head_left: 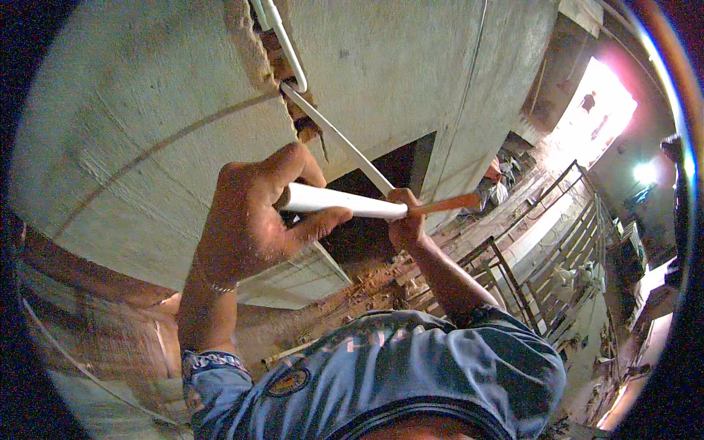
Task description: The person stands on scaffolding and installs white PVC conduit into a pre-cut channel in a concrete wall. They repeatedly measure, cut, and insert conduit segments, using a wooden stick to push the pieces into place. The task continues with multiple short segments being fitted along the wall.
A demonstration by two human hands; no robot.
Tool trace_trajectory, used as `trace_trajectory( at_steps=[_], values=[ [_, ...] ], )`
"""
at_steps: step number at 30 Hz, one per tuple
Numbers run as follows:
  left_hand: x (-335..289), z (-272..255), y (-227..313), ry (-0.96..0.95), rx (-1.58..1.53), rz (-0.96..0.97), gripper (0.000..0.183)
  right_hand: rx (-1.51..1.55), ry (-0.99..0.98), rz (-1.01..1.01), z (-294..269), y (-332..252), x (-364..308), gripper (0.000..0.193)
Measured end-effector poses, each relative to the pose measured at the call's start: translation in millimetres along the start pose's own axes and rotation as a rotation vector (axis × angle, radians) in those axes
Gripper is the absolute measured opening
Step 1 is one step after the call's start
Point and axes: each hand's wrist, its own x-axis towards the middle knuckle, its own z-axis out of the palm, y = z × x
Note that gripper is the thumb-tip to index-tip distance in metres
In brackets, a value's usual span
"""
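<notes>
My left hand [260, 209] closes around the near end of a white plastic pipe [345, 202], its thumb and fingers along the sides. The far end of that pipe runs into my right hand [405, 220], which is wrapped tightly around it. From the same fist a long flat-looking white length [341, 139] slopes up to the wall groove. Whether the two white lengths are one piece is hidden by the fingers. An orange-brown strip [447, 204] sticks out of my right fist on the other side; its kind is unclear.
A rough chase [301, 117] cut in the grey wall [381, 66] holds a bent white pipe [290, 51] above my hands. Below is a dark square opening [367, 238]. Metal railings [528, 279], boards and bags lie to the right, with a bright doorway [598, 110] beyond.
</notes>
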Motion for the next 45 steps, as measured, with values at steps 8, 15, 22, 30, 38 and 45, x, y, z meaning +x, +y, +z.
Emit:
trace_trajectory(
  at_steps=[8, 15, 22, 30, 38, 45],
  values=[
    [29.1, 34.7, -37.7, 0.273, -0.145, 0.030, 0.043, -0.566, -0.210, 0.061, 10.7, -20.8, 30.2, 0.034],
    [66.2, 7.6, -137.5, 0.469, -0.413, -0.240, 0.037, -0.313, -0.195, 0.284, 23.3, -9.5, 87.2, 0.025],
    [120.7, -62.3, -290.6, 0.795, 1.104, 0.105, 0.042, -0.563, -0.284, 0.249, 72.6, 30.3, 181.6, 0.031],
    [130.6, -66.8, -352.1, 0.828, 1.111, 0.175, 0.057, -0.461, -0.106, 0.303, 104.5, 102.0, 243.0, 0.034],
    [131.5, -73.6, -360.5, 0.854, 1.121, 0.242, 0.053, -0.621, 0.150, 0.254, 151.5, 173.9, 262.3, 0.025],
    [130.2, -74.6, -368.9, 0.853, 1.160, 0.178, 0.052, -0.722, 0.279, 0.078, 171.6, 173.2, 277.9, 0.037]
  ],
)
